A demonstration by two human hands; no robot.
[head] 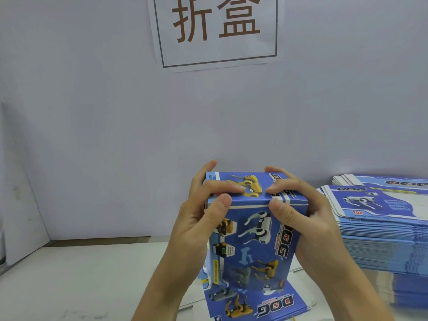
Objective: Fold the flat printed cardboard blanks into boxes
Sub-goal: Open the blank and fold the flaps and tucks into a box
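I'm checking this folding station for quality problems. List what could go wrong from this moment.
1. Both the left hand and right hand press the top of the upright blue printed cardboard box; uneven pressure could crease the panel or leave the flap badly tucked.
2. The box stands on loose flat blue blanks on the white table; it might slide or scuff their print.
3. The tall stack of flat blue blanks beside the right hand could be knocked askew.
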